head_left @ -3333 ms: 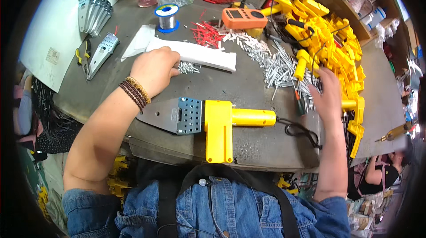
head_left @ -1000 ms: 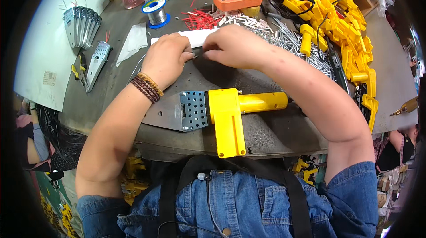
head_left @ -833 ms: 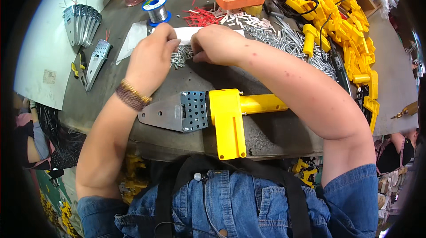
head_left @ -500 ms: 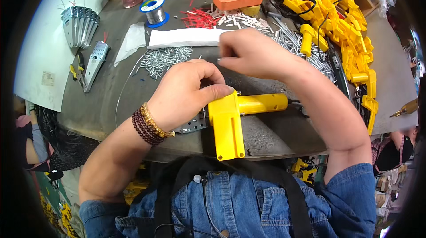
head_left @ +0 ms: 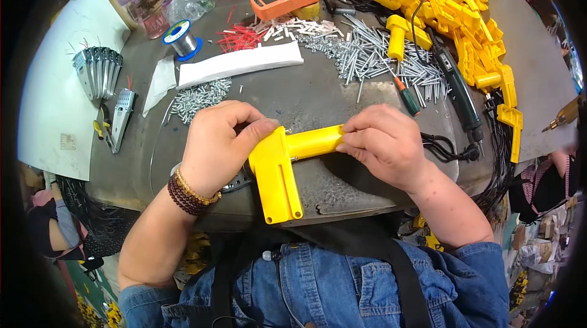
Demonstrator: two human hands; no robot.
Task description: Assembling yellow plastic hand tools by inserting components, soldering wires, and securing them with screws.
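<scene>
A yellow plastic housing (head_left: 275, 178) with a round tubular handle lies near the front edge of the grey work surface. My left hand (head_left: 221, 141) is closed on its upper left corner, thumb on top. The fingertips of my right hand (head_left: 385, 147) pinch the free end of the tubular handle (head_left: 315, 143); whether something small is between them is hidden. Small screw ends show where handle and body meet. Part of a dark metal plate (head_left: 237, 182) shows beneath my left wrist.
Short screws (head_left: 199, 99), a white paper strip (head_left: 241, 64) and long screws (head_left: 373, 53) lie beyond my hands. A green screwdriver (head_left: 406, 97) and a dark power driver (head_left: 455, 86) are at right, below piled yellow housings (head_left: 471, 28). Pliers (head_left: 107, 129) and a solder spool (head_left: 182, 40) are left.
My right hand has come down from above the paper strip to the handle's end. My left hand still holds the housing. The whole view has shifted, uncovering the long screws and screwdriver.
</scene>
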